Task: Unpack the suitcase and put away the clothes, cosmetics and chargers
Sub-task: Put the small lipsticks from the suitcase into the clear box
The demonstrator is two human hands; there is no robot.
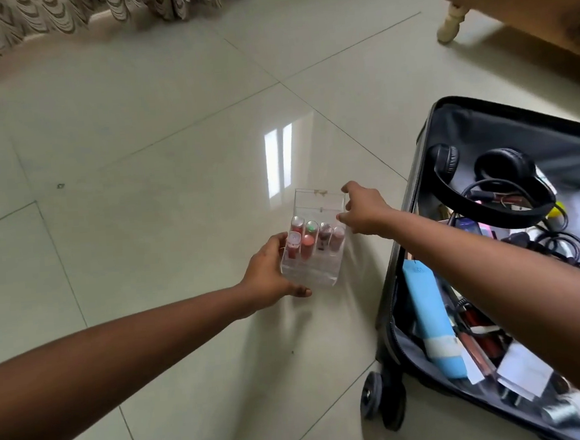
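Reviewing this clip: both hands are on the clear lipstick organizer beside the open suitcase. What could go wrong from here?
1. The clear organizer is gripped only at its edges by the left hand and right hand; smooth acrylic may slip.
2. The lipsticks stand loose under a raised lid, so tilting could spill them onto the tiled floor.
3. In the suitcase, cables lie tangled near the headphones and may snag.

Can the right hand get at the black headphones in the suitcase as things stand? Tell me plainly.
Probably yes, once freed. The headphones lie uncovered on top in the open suitcase, beside the right hand, but that hand now grips the clear lipstick case.
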